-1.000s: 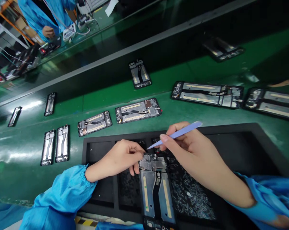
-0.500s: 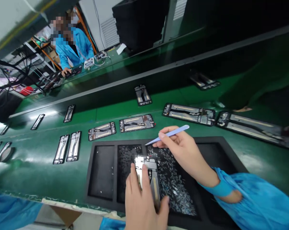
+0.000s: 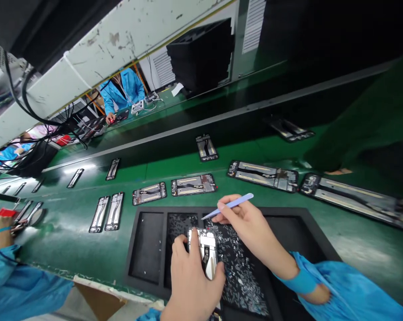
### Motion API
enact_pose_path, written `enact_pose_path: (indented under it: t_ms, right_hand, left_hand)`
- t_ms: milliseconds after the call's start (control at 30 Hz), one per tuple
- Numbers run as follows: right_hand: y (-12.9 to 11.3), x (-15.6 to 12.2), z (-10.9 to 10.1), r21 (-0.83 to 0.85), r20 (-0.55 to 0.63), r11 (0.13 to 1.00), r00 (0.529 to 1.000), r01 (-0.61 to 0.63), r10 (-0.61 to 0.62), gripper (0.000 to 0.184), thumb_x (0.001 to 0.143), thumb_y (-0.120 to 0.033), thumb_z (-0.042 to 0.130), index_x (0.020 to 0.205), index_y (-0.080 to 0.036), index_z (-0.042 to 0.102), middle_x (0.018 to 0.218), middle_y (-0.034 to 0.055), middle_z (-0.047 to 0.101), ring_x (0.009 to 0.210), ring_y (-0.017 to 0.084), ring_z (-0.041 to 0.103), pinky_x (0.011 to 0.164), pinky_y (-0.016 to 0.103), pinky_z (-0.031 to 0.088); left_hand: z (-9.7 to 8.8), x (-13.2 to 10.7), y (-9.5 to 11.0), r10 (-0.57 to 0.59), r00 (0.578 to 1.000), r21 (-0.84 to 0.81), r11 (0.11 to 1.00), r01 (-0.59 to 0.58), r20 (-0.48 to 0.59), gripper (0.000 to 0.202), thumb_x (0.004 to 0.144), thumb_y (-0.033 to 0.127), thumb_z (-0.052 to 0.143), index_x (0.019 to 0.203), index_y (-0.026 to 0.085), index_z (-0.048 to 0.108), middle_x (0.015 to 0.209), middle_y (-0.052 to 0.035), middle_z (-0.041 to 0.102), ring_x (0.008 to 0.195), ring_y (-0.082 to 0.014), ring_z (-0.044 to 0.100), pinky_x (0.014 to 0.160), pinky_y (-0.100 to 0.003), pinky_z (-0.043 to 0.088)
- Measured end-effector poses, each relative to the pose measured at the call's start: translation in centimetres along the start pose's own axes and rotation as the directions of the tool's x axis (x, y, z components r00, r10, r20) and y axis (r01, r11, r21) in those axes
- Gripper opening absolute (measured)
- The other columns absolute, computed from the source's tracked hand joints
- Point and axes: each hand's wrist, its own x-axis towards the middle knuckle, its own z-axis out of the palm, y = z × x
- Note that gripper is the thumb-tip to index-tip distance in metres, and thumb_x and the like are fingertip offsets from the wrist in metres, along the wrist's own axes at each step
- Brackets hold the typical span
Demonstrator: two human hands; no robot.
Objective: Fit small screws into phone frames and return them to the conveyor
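Note:
My left hand grips an opened phone chassis over the black foam tray. Its index finger lies along the phone's upper end, with the thumb at the right edge. Between the fingers of my right hand is a pair of lilac tweezers, slanting left and down. Their fine tips hover just beyond the phone's top edge, above the tray's divider; I cannot tell whether they pinch anything. Many tiny loose parts are scattered in the tray compartments beneath and right of the phone.
More opened phones lie on the green bench, such as one behind the tray, a larger one, and a pair at left. A co-worker in blue sits across. Another person's arm reaches in at left.
The head view has shifted, so the bench sits lower and further right. My left index finger has slid up to the phone's top end. The tweezers stay in my right hand.

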Motion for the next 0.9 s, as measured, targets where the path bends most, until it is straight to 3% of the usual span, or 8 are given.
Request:
enact_pose_path:
  t_ms: [167, 433, 533, 633, 700, 767, 900]
  right_hand:
    - [-0.2, 0.0, -0.3, 0.011, 0.005, 1.000, 1.000, -0.014, 0.013, 0.057, 0.079, -0.074, 0.072, 0.095, -0.021, 0.061, 0.071, 0.0050, 0.073, 0.074, 0.025, 0.075, 0.075, 0.040, 0.061]
    - [-0.5, -0.2, -0.4, 0.037, 0.020, 0.997, 0.997, -0.070, 0.070, 0.056, 0.077, -0.071, 0.076, 0.096, -0.020, 0.063, 0.074, 0.0049, 0.073, 0.076, 0.024, 0.075, 0.079, 0.039, 0.060]
    - [-0.8, -0.1, -0.6, 0.067, 0.002, 0.995, 0.997, -0.080, 0.080, 0.057, 0.075, -0.072, 0.078, 0.095, -0.021, 0.063, 0.072, 0.0041, 0.073, 0.076, 0.024, 0.075, 0.078, 0.039, 0.060]
    - [-0.9, 0.2, -0.8, 0.109, -0.033, 0.992, 0.997, -0.063, 0.067, 0.062, 0.070, -0.077, 0.078, 0.093, -0.021, 0.061, 0.069, 0.0038, 0.072, 0.073, 0.025, 0.075, 0.075, 0.040, 0.061]
    - [-0.9, 0.4, -1.0, 0.135, -0.052, 0.990, 0.997, -0.046, 0.053, 0.064, 0.069, -0.078, 0.077, 0.093, -0.022, 0.060, 0.067, 0.0040, 0.072, 0.071, 0.026, 0.075, 0.073, 0.040, 0.061]
    - [-1.0, 0.6, -1.2, 0.156, -0.060, 0.987, 0.997, -0.034, 0.044, 0.063, 0.070, -0.078, 0.076, 0.092, -0.022, 0.060, 0.067, 0.0042, 0.072, 0.069, 0.027, 0.075, 0.070, 0.040, 0.060]
    - [-0.9, 0.9, -1.5, 0.190, -0.045, 0.981, 0.998, -0.036, 0.045, 0.063, 0.069, -0.078, 0.077, 0.090, -0.022, 0.061, 0.066, 0.0048, 0.072, 0.069, 0.027, 0.076, 0.067, 0.037, 0.059]
  left_hand:
    - [0.1, -0.1, -0.2, 0.005, 1.000, -0.006, 1.000, -0.005, -0.021, 0.082, 0.083, 0.039, 0.068, 0.157, 0.015, 0.044, 0.138, -0.0210, 0.048, 0.131, -0.0390, 0.052, 0.109, -0.049, 0.048]
    - [0.1, 0.3, 0.1, -0.040, 0.999, -0.144, 0.989, 0.041, 0.012, 0.082, 0.079, 0.034, 0.068, 0.156, 0.016, 0.045, 0.132, -0.0181, 0.047, 0.124, -0.0341, 0.057, 0.106, -0.044, 0.051]
    - [-0.2, 0.1, -0.4, 0.004, 0.999, -0.142, 0.990, -0.009, -0.037, 0.082, 0.079, 0.032, 0.067, 0.155, 0.013, 0.047, 0.131, -0.0189, 0.048, 0.124, -0.0340, 0.058, 0.105, -0.043, 0.052]
    - [-2.3, 1.3, -1.3, 0.085, 0.986, -0.075, 0.993, -0.096, -0.142, 0.080, 0.082, 0.033, 0.065, 0.156, 0.010, 0.046, 0.131, -0.0201, 0.052, 0.123, -0.0336, 0.059, 0.105, -0.044, 0.052]
    - [-5.1, 3.7, -1.6, 0.142, 0.973, 0.009, 0.990, -0.143, -0.183, 0.079, 0.086, 0.036, 0.063, 0.158, 0.010, 0.042, 0.128, -0.0186, 0.057, 0.120, -0.0312, 0.061, 0.105, -0.042, 0.052]
    - [-8.7, 7.7, -1.1, 0.178, 0.966, 0.131, 0.979, -0.155, -0.186, 0.078, 0.091, 0.037, 0.062, 0.161, 0.011, 0.037, 0.124, -0.0162, 0.062, 0.117, -0.0289, 0.063, 0.105, -0.039, 0.051]
    - [-14.6, 19.2, 1.5, 0.162, 0.969, 0.265, 0.958, -0.109, -0.188, 0.071, 0.098, 0.036, 0.061, 0.161, 0.016, 0.035, 0.111, -0.0107, 0.070, 0.112, -0.0283, 0.067, 0.106, -0.042, 0.049]
